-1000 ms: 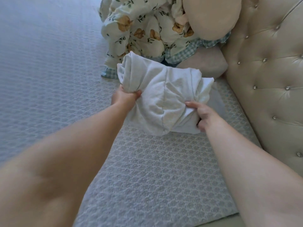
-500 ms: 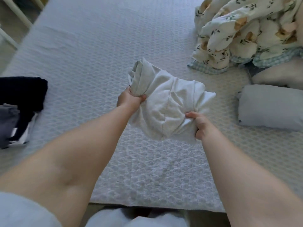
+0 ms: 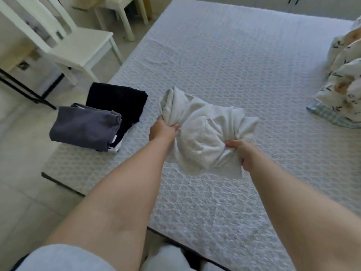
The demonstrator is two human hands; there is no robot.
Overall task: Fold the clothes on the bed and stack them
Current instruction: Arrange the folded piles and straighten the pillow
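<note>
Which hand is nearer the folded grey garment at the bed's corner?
Left. The left hand grips the white garment just right of the grey garment; the right hand grips its far side.

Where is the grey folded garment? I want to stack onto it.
Head view, left: the grey garment lies at the bed's corner, against the black garment.

A bundled white garment (image 3: pixel 203 132) hangs above the bed's (image 3: pixel 234 59) middle; folded grey (image 3: pixel 84 128) and black clothes (image 3: pixel 117 98) lie stacked at its left edge.
</note>
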